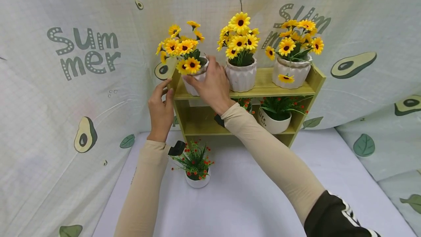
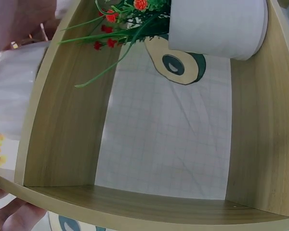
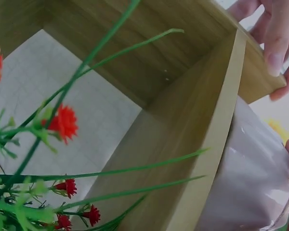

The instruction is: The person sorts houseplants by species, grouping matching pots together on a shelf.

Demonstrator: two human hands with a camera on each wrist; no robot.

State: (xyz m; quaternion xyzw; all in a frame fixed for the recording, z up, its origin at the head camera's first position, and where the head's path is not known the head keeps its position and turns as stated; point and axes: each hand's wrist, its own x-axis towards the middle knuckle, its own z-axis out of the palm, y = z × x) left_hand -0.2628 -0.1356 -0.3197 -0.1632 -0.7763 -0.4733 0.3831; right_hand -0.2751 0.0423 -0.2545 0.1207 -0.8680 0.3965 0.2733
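A white pot of yellow sunflowers [image 1: 194, 87] stands at the left end of the wooden shelf's top board [image 1: 266, 90]. My right hand [image 1: 213, 83] grips this pot, thumb across its front and fingers at its right side and rim. At the shelf's left end, my left hand [image 1: 161, 111] pinches the upper edge of the side panel. The right wrist view shows the left hand's thumb [image 3: 278, 41] on one face of that panel [image 3: 260, 77]. Beside the right hand stands a second white sunflower pot [image 1: 241, 78].
A third sunflower pot [image 1: 291, 74] occupies the top board's right end. On the middle board are a white pot with red flowers [image 1: 274, 121] and another red-flowered plant [image 1: 245, 103], partly hidden by the right arm. A small red-flowered pot [image 1: 197, 183] stands on the white table [image 1: 250, 200] in front.
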